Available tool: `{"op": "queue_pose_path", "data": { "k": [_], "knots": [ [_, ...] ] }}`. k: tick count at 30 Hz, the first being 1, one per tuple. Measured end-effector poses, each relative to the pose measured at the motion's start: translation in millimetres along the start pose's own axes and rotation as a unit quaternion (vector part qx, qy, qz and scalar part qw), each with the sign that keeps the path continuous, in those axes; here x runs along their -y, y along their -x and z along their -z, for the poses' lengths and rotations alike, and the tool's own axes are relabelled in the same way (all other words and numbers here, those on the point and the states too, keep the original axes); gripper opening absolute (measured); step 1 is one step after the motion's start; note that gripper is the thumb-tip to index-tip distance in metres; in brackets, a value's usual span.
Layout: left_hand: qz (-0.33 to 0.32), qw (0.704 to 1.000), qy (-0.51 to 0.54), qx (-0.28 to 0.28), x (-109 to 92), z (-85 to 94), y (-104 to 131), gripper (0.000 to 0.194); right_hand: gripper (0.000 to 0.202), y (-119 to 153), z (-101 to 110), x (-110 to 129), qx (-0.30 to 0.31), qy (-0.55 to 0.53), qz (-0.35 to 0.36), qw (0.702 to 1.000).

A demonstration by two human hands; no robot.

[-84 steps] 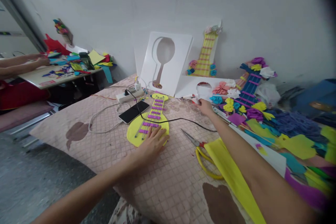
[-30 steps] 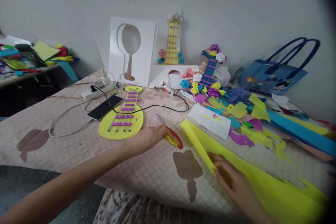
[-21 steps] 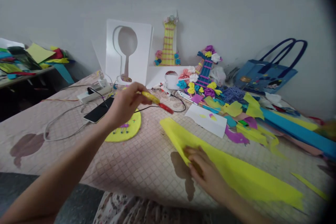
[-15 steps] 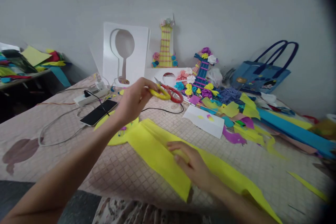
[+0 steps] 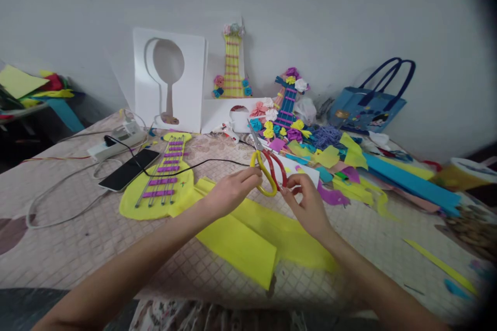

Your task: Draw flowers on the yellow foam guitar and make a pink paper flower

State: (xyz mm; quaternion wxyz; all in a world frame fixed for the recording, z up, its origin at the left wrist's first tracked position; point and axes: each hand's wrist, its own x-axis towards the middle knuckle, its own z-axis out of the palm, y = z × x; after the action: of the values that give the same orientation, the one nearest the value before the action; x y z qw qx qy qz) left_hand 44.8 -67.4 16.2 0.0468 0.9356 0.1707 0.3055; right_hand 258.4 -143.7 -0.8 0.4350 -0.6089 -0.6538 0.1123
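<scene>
Between my two hands is a pair of scissors point(image 5: 267, 165) with one yellow and one red handle, the blades pointing up and away from me. My left hand point(image 5: 236, 191) pinches the yellow handle. The fingers of my right hand point(image 5: 306, 201) close on the red handle. Below them lies a folded sheet of yellow crepe paper point(image 5: 236, 245) on the patterned tablecloth. A yellow guitar-shaped craft piece point(image 5: 134, 201) with purple strips and thin strings lies left of the paper.
A phone point(image 5: 130, 169) and a white power strip point(image 5: 116, 145) with cables lie at the left. White boards point(image 5: 194, 72) with cut-outs lean on the wall. Paper scraps point(image 5: 328, 158), paper flowers point(image 5: 294, 134), a glue gun point(image 5: 227, 132) and a blue bag point(image 5: 361, 106) stretch along the back.
My right hand has left the yellow paper and come up to the red handle. My left hand has brought the scissors rightward and nearer, uncovering the guitar-shaped piece.
</scene>
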Motion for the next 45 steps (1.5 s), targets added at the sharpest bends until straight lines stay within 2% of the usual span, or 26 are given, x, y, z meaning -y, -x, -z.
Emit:
{"op": "queue_pose_path", "data": {
  "k": [5, 7, 9, 12, 15, 17, 21, 23, 26, 31, 36, 41, 45],
  "knots": [
    [0.017, 1.0, -0.015, 0.019, -6, -7.2, -1, 0.022, 0.027, -8, 7, -3, 0.026, 0.079, 0.08, 0.993],
    [0.027, 0.999, -0.018, 0.026, -8, -11.4, 0, 0.023, 0.025, -12, 9, -1, 0.034, 0.085, 0.096, 0.991],
    [0.021, 0.999, -0.021, 0.035, -10, -15.8, 0, 0.023, 0.026, -16, 9, 3, 0.068, 0.066, 0.083, 0.992],
    [-0.006, 0.998, -0.023, 0.052, -16, -23.7, -1, 0.021, 0.04, -20, 3, 8, 0.137, 0.044, 0.022, 0.989],
    [-0.01, 0.998, 0.004, 0.059, -20, -31.5, -2, 0.023, 0.042, -22, -5, 6, 0.145, 0.087, -0.018, 0.985],
    [-0.001, 0.998, 0.034, 0.049, -22, -32.9, -2, 0.033, 0.039, -24, -4, -1, 0.132, 0.116, -0.023, 0.984],
    [0.051, 0.997, 0.05, 0.038, -19, -21.7, 7, 0.051, 0.046, -33, 17, -30, 0.118, 0.186, -0.022, 0.975],
    [0.081, 0.995, 0.047, 0.032, -18, -13.1, 19, 0.043, 0.048, -37, 31, -48, 0.108, 0.237, -0.023, 0.965],
    [0.079, 0.994, 0.047, 0.057, -21, -4.7, 43, 0.023, 0.05, -36, 43, -71, 0.104, 0.295, -0.017, 0.95],
    [0.05, 0.992, 0.056, 0.097, -34, -1.7, 78, 0.021, 0.054, -28, 29, -83, 0.098, 0.35, 0.006, 0.931],
    [0.061, 0.992, 0.062, 0.089, -41, 5.1, 89, 0.021, 0.05, -33, 18, -87, 0.083, 0.385, 0.014, 0.919],
    [0.055, 0.993, 0.054, 0.088, -46, 7.5, 93, 0.021, 0.05, -45, 22, -95, 0.09, 0.398, 0.014, 0.913],
    [0.027, 0.994, 0.052, 0.089, -48, 8.2, 101, 0.023, 0.053, -54, 32, -102, 0.11, 0.394, 0.008, 0.913]
  ]
}}
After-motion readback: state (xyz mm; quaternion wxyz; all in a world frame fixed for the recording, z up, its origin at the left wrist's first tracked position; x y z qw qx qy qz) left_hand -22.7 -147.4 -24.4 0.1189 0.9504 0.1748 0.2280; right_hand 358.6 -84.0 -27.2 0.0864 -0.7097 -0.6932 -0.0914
